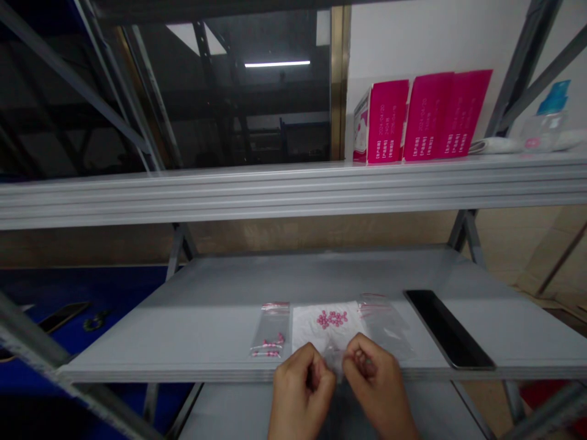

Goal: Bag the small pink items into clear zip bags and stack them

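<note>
At the front edge of the grey shelf, my left hand (302, 386) and my right hand (372, 380) are closed, fingertips pinched on a small clear plastic bag (334, 357) between them. Just beyond them lies a white sheet (305, 324) bearing several small pink beads (332, 319). Left of the sheet is a clear zip bag (273, 324) with several pink pieces inside. A larger clear zip bag (385, 324) lies flat on the right, partly beside my right hand. The bag between my hands is blurred, and its contents cannot be made out.
A dark phone-like slab (447, 330) lies on the shelf (183, 324) at the right. Across the view runs an upper shelf rail (275, 189), holding pink boxes (426, 116) and a blue-topped spray bottle (548, 122). Metal posts stand at both sides.
</note>
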{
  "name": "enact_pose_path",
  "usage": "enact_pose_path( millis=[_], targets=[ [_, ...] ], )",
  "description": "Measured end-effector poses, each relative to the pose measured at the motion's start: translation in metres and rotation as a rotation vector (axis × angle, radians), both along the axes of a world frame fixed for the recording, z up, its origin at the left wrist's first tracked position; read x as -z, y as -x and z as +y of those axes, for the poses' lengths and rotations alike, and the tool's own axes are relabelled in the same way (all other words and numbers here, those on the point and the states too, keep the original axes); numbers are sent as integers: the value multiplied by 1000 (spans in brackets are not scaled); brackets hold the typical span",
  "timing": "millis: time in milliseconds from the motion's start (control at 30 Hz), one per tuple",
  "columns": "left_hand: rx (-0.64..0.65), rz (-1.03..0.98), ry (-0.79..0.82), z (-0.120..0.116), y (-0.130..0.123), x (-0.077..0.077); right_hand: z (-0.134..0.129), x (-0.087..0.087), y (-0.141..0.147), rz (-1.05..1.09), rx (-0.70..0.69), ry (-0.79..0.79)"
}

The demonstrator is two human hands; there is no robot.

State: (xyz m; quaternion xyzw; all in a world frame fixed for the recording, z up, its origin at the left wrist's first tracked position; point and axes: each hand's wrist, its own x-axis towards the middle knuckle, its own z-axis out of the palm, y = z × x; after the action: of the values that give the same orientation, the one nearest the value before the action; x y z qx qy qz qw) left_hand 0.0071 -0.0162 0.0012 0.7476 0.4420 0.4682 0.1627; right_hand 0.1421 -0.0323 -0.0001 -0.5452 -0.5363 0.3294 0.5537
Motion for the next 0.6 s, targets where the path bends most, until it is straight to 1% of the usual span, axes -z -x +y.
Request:
enact_pose_path(
  millis=[33,100,167,233,300,367,467,600],
  targets=[
    [-9,-4,-26,-1,1,-2,0,1,-1,3,16,-5],
    [8,-25,-88,-2,4,-7,1,2,-3,34,-30,7],
    [72,-42,-167,-3,6,-11,0,0,-5,62,-99,34],
    [146,-13,-223,-3,9,-12,-1,-1,-6,70,-148,52],
    [191,47,-227,-1,10,-7,-1,-2,-7,72,-171,57],
    [199,87,-193,2,11,2,0,-2,-8,67,-170,57],
    [187,80,-148,6,12,13,3,0,-9,62,-133,57],
    [199,52,-133,7,12,18,5,3,-9,97,-137,71]
  ],
)
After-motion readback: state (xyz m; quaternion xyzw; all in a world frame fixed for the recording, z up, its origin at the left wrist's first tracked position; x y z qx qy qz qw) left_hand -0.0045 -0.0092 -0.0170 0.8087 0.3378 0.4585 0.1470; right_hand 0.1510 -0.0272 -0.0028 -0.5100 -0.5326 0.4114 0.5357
